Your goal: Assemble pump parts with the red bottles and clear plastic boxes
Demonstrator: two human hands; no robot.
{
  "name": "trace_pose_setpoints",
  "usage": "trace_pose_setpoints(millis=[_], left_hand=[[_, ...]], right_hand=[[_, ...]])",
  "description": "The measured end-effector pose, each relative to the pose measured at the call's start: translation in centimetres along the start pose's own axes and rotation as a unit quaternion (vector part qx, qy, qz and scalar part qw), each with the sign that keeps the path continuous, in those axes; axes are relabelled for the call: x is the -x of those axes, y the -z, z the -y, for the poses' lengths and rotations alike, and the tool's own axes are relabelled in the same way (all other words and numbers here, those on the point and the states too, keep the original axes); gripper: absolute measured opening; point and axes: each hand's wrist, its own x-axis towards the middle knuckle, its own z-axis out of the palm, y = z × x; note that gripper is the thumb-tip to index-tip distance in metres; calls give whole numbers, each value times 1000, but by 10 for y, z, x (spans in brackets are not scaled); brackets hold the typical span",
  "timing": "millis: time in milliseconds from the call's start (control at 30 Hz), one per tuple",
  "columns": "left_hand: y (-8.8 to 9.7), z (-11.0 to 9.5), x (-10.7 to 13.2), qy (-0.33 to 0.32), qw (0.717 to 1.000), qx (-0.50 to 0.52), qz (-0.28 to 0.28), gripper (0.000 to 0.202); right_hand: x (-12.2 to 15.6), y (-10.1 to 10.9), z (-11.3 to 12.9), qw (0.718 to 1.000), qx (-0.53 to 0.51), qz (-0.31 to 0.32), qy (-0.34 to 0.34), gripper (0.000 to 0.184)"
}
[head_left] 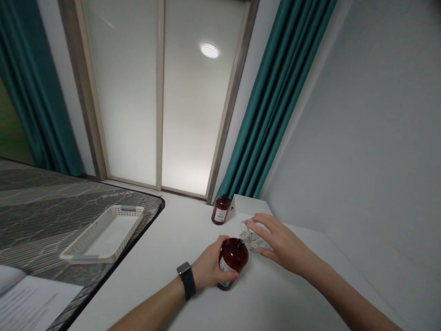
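Amber bottle (234,253) is sitting on the bench (186,230) in the head view, with the left hand (214,265) gripping its body and the right hand (275,236) holding a tilted clear glass bottle (254,240) at its mouth. Either grip slipping could be parting the necks and spilling any contents.

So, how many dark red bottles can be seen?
2: one bottle in the left hand, another bottle standing beside the white box. Any behind the box would be hidden.

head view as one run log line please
left hand: holds dark red bottle | right hand: holds clear container, tilted at bottle's neck | second bottle: upright beyond
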Motion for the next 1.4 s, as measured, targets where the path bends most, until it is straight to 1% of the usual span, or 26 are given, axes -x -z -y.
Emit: trace_pose_setpoints(millis=[133, 233, 300, 367, 433, 500, 600, 667, 733, 833, 867, 933, 1000, 1033, 1100, 1167, 1233, 1300, 1400], left_hand=[[0, 1, 0, 9, 1000, -3, 2, 70], [-1, 3, -1, 10, 1000, 5, 6, 70], [-2, 7, -1, 14, 1000, 18, 7, 72], [-3, 11, -2, 29, 999, 36, 9, 78], [-4, 16, -1, 48, 997, 51, 16, 85], [-4, 20, -1, 51, 996, 69, 29, 98], [1, 23, -2, 18, 992, 107, 66, 121], [7, 23, -3, -5, 989, 116, 92, 121], [14, 20, -5, -22, 985, 117, 122, 109], [24, 16, -7, -38, 973, 134, 182, 92], [27, 16, -7, -37, 970, 139, 195, 89], [29, 17, -7, -22, 968, 146, 203, 92], [27, 19, -6, -1, 972, 142, 185, 100], [25, 20, -5, 7, 976, 132, 172, 100], [18, 19, -4, 12, 983, 111, 149, 92], [10, 15, -4, 12, 985, 114, 133, 81], [1, 11, -4, 15, 984, 139, 113, 77], [-7, 7, -5, 17, 984, 157, 80, 73], [-14, 7, -5, 12, 980, 198, 34, 71]], right_hand=[[5, -8, -2, 998, -49, -27, -36, 79], [12, -21, -2, 987, -105, -75, -99, 79], [18, -34, 0, 968, -153, -114, -161, 77], [24, -50, 2, 940, -212, -143, -225, 75], [29, -65, 5, 912, -269, -162, -264, 71], [34, -77, 7, 887, -317, -178, -285, 67], [39, -86, 7, 857, -373, -194, -299, 65], [41, -88, 5, 841, -402, -201, -301, 64], [44, -88, 4, 834, -418, -207, -296, 63], [48, -86, 4, 838, -412, -206, -292, 62], [49, -85, 5, 842, -406, -203, -292, 62], [52, -84, 6, 847, -399, -195, -293, 62], [54, -81, 8, 848, -401, -184, -294, 63], [55, -79, 8, 848, -403, -177, -294, 63], [56, -74, 9, 851, -403, -162, -296, 64], [56, -67, 9, 857, -392, -146, -300, 66], [56, -59, 9, 866, -375, -136, -303, 67], [56, -49, 9, 876, -354, -129, -302, 68], [53, -36, 11, 896, -310, -117, -296, 69]])
